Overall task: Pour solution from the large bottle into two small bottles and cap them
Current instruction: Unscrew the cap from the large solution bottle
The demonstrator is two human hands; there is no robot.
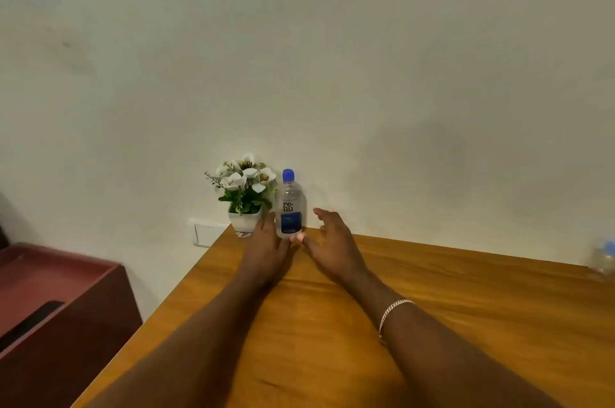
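Note:
A clear large bottle [290,204] with a blue cap and a blue label stands upright at the far edge of the wooden table [432,324], close to the wall. My left hand [269,241] is against its left side, thumb curled under its base. My right hand [332,238] hovers just right of the bottle, fingers spread, not touching it. A small clear bottle [604,258] with a blue cap shows blurred at the far right edge of the table. No other small bottle is in view.
A white pot of white artificial flowers [244,198] stands right beside the large bottle, on its left. A dark red cabinet [56,301] sits lower, left of the table. A white wall socket plate [206,233] is behind the table's left corner.

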